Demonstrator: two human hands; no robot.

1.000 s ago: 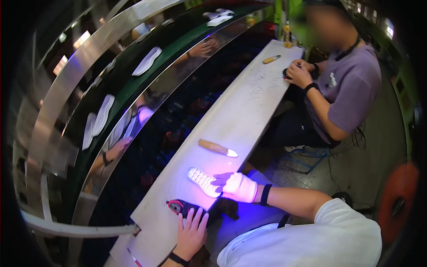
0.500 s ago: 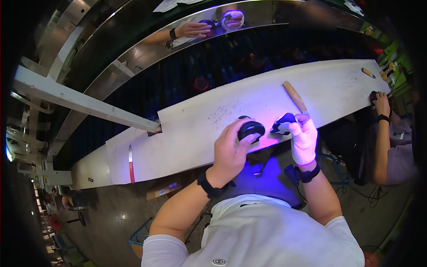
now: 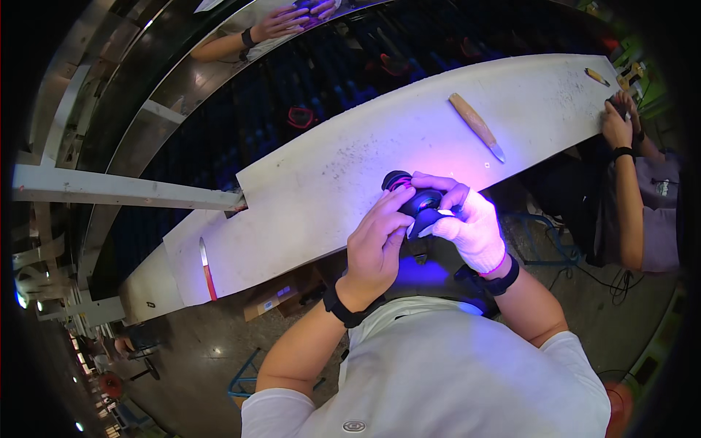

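Both hands (image 3: 420, 226) meet over the near edge of the white counter (image 3: 307, 197), closed around a small dark object (image 3: 415, 198). From there, the counter surface toward 9 and 10 o'clock lies bare as far as a red-handled blade (image 3: 207, 269) near the far left end. Toward 1 o'clock a wooden-handled knife (image 3: 476, 125) lies slantwise on the counter, apart from the hands, with open surface between. Beyond it, toward 2 o'clock, another person's hand (image 3: 618, 124) rests at the counter's right end beside a second small tool (image 3: 596, 76). At 12 o'clock the counter ends against a dark rack (image 3: 307, 87). At 6 o'clock the person's own torso closes the way.
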